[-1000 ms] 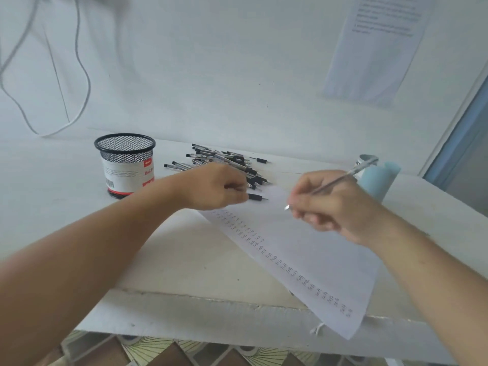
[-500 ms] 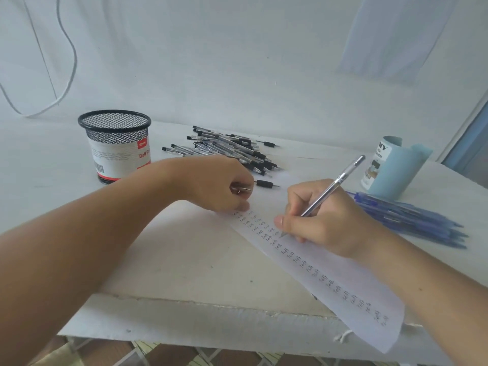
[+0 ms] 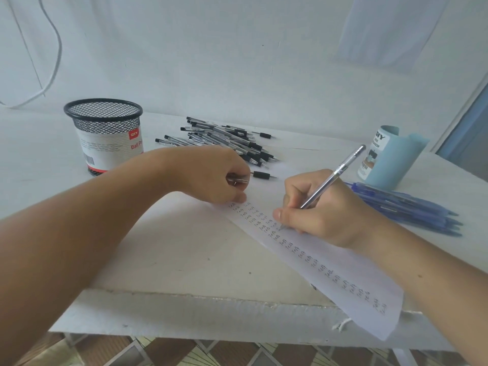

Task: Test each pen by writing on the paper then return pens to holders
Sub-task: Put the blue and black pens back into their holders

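white table [image 3: 184,254] | paper [image 3: 351,281] | mesh holder [image 3: 105,136] | blue holder [image 3: 390,159] | black pens [image 3: 224,140] | blue pens [image 3: 406,207]

head-worn view, looking down, close

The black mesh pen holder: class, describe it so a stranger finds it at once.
On the white table, look left of the pile of black-grip pens. The black mesh pen holder stands upright there; unlike the pale blue holder at the right, it is wire mesh wearing a white label.
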Available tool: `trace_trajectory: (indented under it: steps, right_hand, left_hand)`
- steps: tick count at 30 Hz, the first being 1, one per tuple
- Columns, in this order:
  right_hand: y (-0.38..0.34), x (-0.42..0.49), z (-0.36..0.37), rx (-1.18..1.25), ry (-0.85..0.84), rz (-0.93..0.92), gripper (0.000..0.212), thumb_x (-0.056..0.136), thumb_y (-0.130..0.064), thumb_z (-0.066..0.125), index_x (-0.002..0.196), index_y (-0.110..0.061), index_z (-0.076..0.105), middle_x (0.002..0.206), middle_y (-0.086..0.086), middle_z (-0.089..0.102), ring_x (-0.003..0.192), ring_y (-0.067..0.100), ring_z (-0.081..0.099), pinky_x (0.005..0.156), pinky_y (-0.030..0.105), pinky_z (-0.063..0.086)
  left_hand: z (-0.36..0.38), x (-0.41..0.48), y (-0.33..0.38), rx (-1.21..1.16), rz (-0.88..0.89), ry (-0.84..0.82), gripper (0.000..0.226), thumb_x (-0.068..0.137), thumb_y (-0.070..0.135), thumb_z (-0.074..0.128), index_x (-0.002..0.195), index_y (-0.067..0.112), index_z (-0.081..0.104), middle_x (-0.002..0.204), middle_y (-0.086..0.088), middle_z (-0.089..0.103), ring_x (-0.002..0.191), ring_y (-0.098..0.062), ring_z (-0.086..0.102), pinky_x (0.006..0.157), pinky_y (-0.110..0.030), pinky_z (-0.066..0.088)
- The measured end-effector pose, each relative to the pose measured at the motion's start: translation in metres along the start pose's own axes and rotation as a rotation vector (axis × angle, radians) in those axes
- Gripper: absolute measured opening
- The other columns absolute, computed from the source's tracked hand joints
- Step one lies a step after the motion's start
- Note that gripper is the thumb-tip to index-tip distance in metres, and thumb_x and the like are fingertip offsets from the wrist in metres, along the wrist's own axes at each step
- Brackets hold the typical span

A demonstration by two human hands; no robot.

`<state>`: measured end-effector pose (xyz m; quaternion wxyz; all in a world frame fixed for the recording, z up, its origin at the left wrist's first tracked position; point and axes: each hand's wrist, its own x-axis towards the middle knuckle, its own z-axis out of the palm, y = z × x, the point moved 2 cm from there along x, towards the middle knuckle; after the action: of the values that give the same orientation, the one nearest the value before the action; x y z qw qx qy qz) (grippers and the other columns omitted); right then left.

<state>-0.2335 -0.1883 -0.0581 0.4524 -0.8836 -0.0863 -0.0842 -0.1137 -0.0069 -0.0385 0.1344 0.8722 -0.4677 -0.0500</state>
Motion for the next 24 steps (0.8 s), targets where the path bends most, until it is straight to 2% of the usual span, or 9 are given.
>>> trace_trajectory:
  steps: [8,16,21,24]
  right_hand:
    - [0.0006,0.0004,-0.0008,-0.026,0.009,-0.014,0.038,0.074,-0.022,0.077,0.061,0.0,0.048,0.068,0.036,0.051,0.056,0.024,0.043,0.056,0.036,0.034]
    - [0.0017,0.0012,-0.0012,-0.02,0.02,-0.023,0.038,0.073,-0.021,0.077,0.061,-0.002,0.047,0.066,0.034,0.047,0.056,0.021,0.039,0.056,0.033,0.031]
    - [0.0024,0.0018,-0.0018,-0.003,0.007,-0.035,0.038,0.074,-0.016,0.075,0.053,-0.014,0.042,0.062,0.028,0.044,0.055,0.021,0.039,0.057,0.035,0.032]
    - [0.0036,0.0031,-0.0016,0.012,0.01,-0.006,0.037,0.075,-0.018,0.074,0.056,-0.01,0.043,0.06,0.026,0.042,0.056,0.022,0.039,0.058,0.036,0.032]
  left_hand:
    - [0.0004,0.0012,-0.0016,0.001,-0.009,-0.002,0.024,0.092,0.038,0.069,0.075,0.025,0.058,0.065,0.013,0.052,0.06,-0.007,0.046,0.063,-0.029,0.041]
    - [0.0006,0.0004,-0.0019,-0.002,-0.013,-0.011,0.024,0.093,0.038,0.069,0.075,0.025,0.058,0.065,0.011,0.052,0.061,-0.01,0.047,0.065,-0.032,0.043]
    - [0.0007,0.0013,-0.0029,0.005,-0.008,-0.011,0.024,0.093,0.039,0.069,0.076,0.026,0.059,0.067,0.009,0.053,0.061,-0.01,0.048,0.064,-0.032,0.043]
    - [0.0007,0.001,-0.003,0.007,-0.002,-0.008,0.023,0.093,0.038,0.069,0.076,0.025,0.059,0.067,0.009,0.054,0.061,-0.009,0.048,0.064,-0.031,0.042]
